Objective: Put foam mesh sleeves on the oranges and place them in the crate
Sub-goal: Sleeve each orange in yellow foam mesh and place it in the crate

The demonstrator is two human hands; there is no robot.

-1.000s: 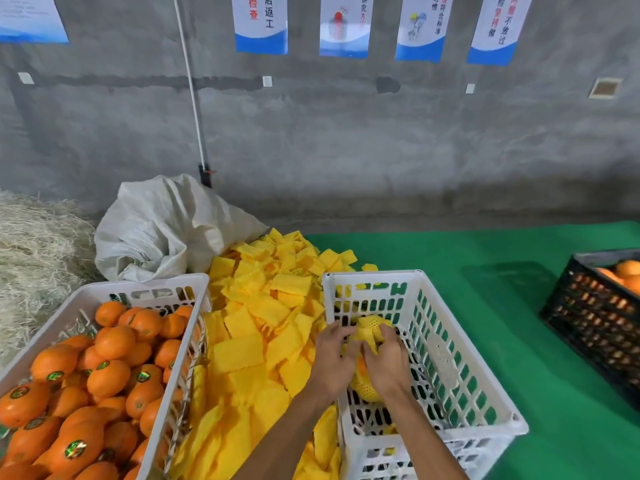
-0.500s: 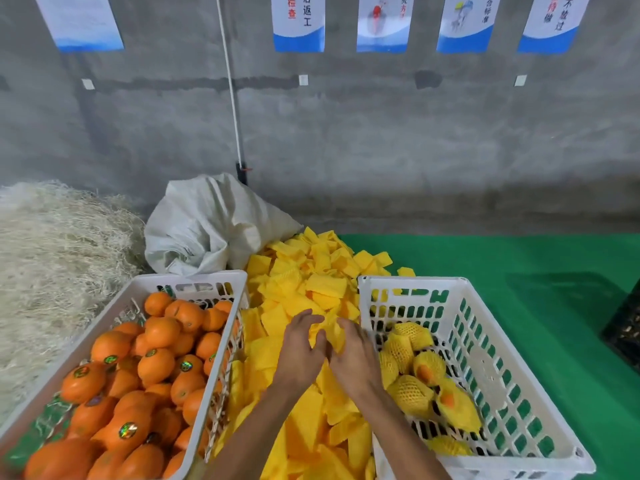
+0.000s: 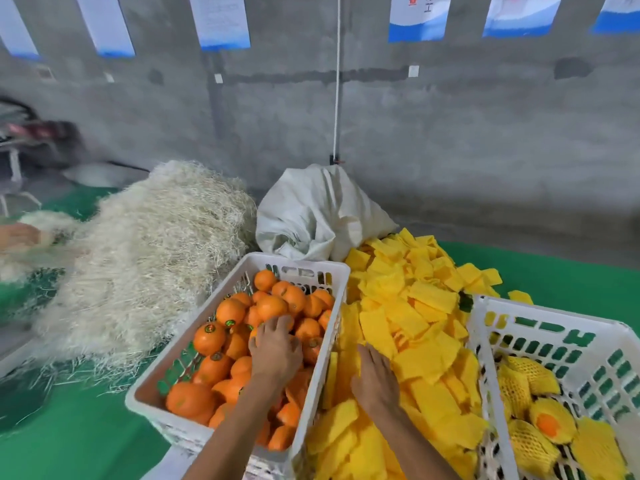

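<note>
A white crate (image 3: 341, 282) left of centre is full of bare oranges (image 3: 230, 311). My left hand (image 3: 275, 349) lies palm down on those oranges, fingers curled over one; whether it grips the fruit I cannot tell. A pile of flat yellow foam mesh sleeves (image 3: 412, 323) fills the gap between the two crates. My right hand (image 3: 375, 377) rests on that pile with fingers spread forward, nothing lifted. At the right, a second white crate (image 3: 554, 323) holds several oranges wrapped in yellow mesh (image 3: 549, 420).
A heap of pale straw (image 3: 145, 258) lies left of the orange crate. A white sack (image 3: 318, 213) sits behind the sleeve pile against the grey wall. A green mat (image 3: 79, 434) covers the floor. Another person's hand (image 3: 17, 235) shows at the far left edge.
Both hands left the right crate, where the wrapped orange now lies. The left hand moved onto the bare oranges; the right hand dropped onto the sleeve pile. The view swung left.
</note>
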